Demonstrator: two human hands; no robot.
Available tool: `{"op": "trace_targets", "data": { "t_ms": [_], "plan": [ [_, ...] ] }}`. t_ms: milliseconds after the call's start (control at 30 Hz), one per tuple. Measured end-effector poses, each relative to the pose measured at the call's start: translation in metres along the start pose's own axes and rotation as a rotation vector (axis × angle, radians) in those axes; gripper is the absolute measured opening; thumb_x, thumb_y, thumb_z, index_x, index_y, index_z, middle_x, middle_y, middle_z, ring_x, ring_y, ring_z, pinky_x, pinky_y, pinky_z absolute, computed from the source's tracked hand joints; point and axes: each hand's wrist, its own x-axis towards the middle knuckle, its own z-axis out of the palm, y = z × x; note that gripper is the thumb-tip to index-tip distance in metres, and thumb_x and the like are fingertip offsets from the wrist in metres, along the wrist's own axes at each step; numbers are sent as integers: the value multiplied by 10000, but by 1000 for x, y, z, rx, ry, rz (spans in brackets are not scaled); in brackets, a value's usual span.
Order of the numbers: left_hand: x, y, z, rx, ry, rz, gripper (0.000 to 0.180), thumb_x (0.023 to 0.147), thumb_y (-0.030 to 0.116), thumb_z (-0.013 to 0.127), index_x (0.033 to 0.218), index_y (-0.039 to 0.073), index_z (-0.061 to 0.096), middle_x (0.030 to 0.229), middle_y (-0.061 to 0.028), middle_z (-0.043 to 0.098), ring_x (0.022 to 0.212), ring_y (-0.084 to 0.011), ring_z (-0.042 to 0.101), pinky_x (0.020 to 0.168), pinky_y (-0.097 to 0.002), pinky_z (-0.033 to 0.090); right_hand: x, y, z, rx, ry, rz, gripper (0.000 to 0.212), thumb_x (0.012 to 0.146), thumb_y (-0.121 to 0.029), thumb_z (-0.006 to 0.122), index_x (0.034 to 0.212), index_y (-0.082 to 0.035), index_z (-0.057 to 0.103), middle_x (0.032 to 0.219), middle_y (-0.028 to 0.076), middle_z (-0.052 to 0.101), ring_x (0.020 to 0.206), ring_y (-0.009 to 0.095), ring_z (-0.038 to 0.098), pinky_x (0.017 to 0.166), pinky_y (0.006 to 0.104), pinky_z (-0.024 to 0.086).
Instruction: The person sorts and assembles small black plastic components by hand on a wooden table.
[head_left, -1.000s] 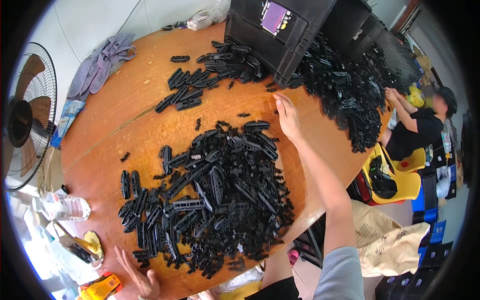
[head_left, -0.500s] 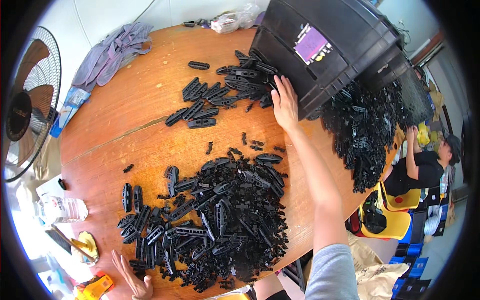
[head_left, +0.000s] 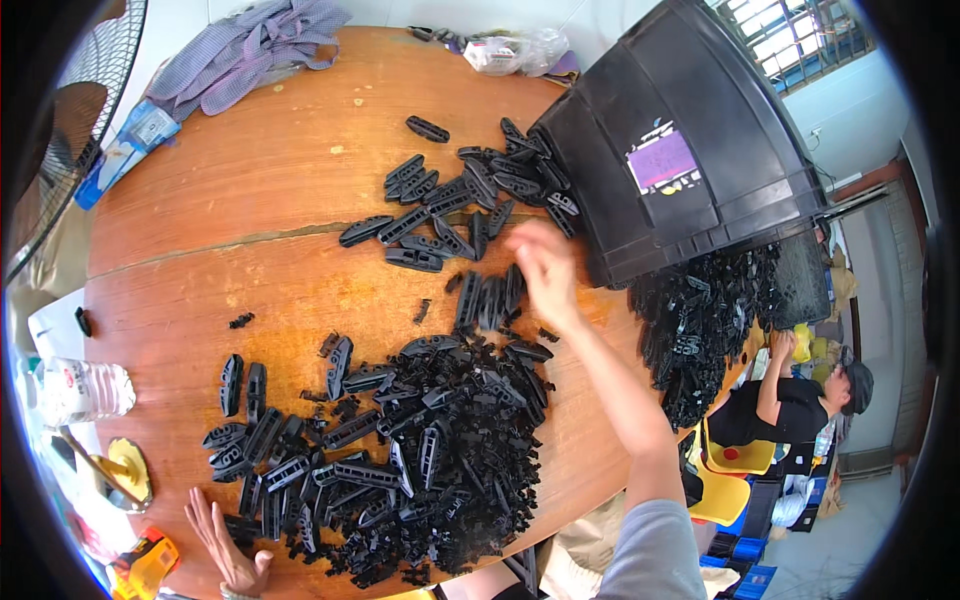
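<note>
At a brown wooden worktop (head_left: 200, 280) with a large black plastic bin (head_left: 730, 110) and a heap of black plastic parts (head_left: 470, 450), holds left hand (head_left: 232, 555) open, empty beside the heap, right hand (head_left: 545, 275) blurred, grasp unclear, near oblong black plastic pieces (head_left: 488, 302) between heap and bin.

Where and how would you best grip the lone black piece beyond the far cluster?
Probably from above, pinching across its middle: the lone black piece is long and slim, and bare table shows along both long sides, leaving room to grip.

Black bin (head_left: 690, 110) crowds right fingers (head_left: 528, 247); table (head_left: 190, 210) leaves room far left.
</note>
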Motion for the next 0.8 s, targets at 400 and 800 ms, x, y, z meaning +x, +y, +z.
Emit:
{"op": "trace_targets", "data": {
  "t_ms": [400, 800],
  "plan": [
    [15, 9, -9, -18, -31, 63, 848, 866, 648, 354, 1413, 12, 234, 1454, -272, 208, 1351, -450, 181, 1080, -593, 117, 16, 51, 5, -416, 173, 257, 320, 905, -134, 494, 1207, -35, 521, 1257, 116, 496, 1264, 310, 361, 994, 472, 322],
    [5, -2, 4, 46, -40, 27, 874, 842, 692, 337, 1388, 13, 262, 1425, -307, 235, 1335, -459, 220, 1081, -597, 104, 115, 102, 16, -632, -57, 65, 415, 958, -310, 392, 1310, -106, 471, 1316, 123, 496, 1344, 335, 261, 1103, 453, 175]
  ]
}}
